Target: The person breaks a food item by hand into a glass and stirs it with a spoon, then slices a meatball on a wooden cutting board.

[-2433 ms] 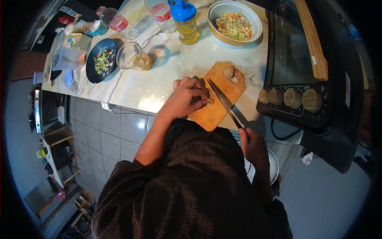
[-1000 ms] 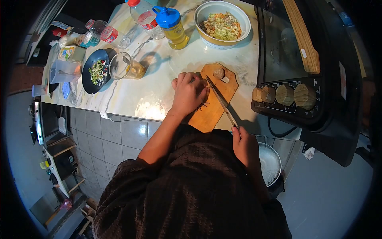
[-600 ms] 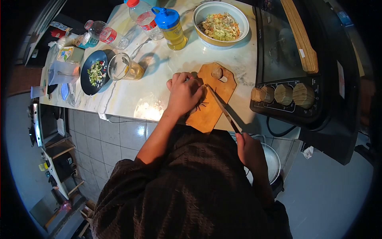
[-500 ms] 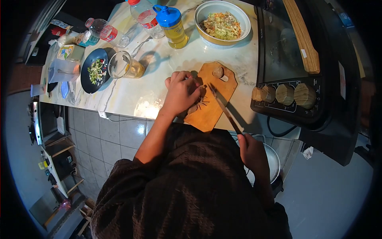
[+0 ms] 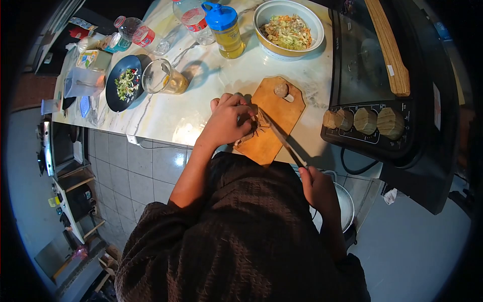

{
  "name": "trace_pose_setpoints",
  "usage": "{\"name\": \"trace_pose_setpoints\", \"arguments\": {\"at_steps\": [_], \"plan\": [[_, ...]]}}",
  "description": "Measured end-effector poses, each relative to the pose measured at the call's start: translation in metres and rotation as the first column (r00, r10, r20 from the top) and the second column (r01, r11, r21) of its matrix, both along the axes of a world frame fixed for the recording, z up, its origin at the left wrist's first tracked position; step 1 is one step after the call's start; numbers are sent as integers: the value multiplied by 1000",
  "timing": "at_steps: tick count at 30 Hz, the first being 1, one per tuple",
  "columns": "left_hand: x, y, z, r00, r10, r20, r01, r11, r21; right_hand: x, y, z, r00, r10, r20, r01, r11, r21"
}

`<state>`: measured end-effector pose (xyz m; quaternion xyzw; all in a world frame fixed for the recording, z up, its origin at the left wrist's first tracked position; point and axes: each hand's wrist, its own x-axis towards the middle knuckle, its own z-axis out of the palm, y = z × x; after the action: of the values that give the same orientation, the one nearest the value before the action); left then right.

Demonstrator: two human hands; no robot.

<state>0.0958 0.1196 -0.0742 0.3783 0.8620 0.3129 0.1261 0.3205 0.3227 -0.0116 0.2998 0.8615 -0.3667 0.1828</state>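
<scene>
On the wooden cutting board (image 5: pixel 276 121), my left hand (image 5: pixel 227 121) is closed, its curled fingers pressing down a brown mushroom that they mostly hide. Thin dark-edged mushroom slices (image 5: pixel 260 126) lie beside those fingers. My right hand (image 5: pixel 318 189) grips the handle of a knife (image 5: pixel 285 139). The blade slants up and left across the board, its tip close to the left fingertips. A round brown mushroom cap (image 5: pixel 281 90) rests at the board's far end, next to the handle hole.
Beyond the board stand a bowl of shredded vegetables (image 5: pixel 264 41), an oil bottle (image 5: pixel 229 38) and plastic bottles (image 5: pixel 193 21). A glass jug (image 5: pixel 176 83) and a dark plate of chopped greens (image 5: pixel 114 100) are at left. A toaster oven (image 5: pixel 370 95) borders the right side.
The view has shifted slightly, so the counter items appear a little further right and up. The blade lies a little lower against the slices; both hands keep their holds.
</scene>
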Motion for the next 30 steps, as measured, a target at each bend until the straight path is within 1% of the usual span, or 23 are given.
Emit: {"name": "trace_pose_setpoints", "arguments": {"at_steps": [2, 4, 5, 8, 10, 12, 14, 17, 19, 20, 22, 23, 25, 26, 30], "plan": [[0, -2, 2, 1000, -5, 11, 5, 1000, -10, 1, -3, -4, 1000, 30, -3, -30, 1000, -1], [0, -4, 4, 996, -18, 82, 18, 1000, 3, -1, -3, -4, 1000, 7, -6, -7, 1000, -21], [1, -5, 4, 997, -14, 82, 14, 1000, 1, -2, -3, -4, 1000, -20, -9, 19, 999, -39], [2, -5, 2, 996, -28, 81, 26, 999, 33, -5, -1, 0, 1000, -27, 5, 27, 999, -32], [4, -4, 1, 996, -39, 80, 33, 997, 75, -6, 1, 1, 1000, -14, 21, 15, 999, -34], [6, -3, 3, 996, -45, 82, 39, 996, 74, -6, 2, 1, 999, 1, 38, 1, 999, -37], [7, -2, 6, 995, -50, 84, 44, 996, 72, -5, 3, -1, 999, -35, -21, 34, 998, -52], [12, 3, 8, 992, -101, 72, 93, 991, 96, -8, 3, 2, 997, -81, -15, 79, 993, -93], [18, 9, 9, 998, -66, -3, 67, 996, 67, -6, 4, -1, 997, -77, -24, 75, 993, -89], [19, 12, 8, 998, -67, -4, 67, 996, 66, -5, 4, -3, 997, -71, -33, 68, 994, -86], [21, 15, 3, 997, -67, -44, 67, 998, 4, -4, 5, -5, 998, -60, -26, 59, 996, -69], [22, 17, 1, 997, -68, -44, 68, 998, 4, -4, 6, -5, 999, -50, -16, 49, 997, -53], [22, 19, -1, 991, -70, -118, 80, 993, 84, -3, 7, -5, 998, -53, -15, 52, 997, -52], [22, 18, -1, 990, -71, -119, 81, 993, 83, -3, 8, -6, 998, -55, -13, 54, 997, -51], [19, 18, -2, 998, -65, -13, 66, 988, 141, -2, 11, -6, 997, -71, -21, 70, 996, -57]]}}
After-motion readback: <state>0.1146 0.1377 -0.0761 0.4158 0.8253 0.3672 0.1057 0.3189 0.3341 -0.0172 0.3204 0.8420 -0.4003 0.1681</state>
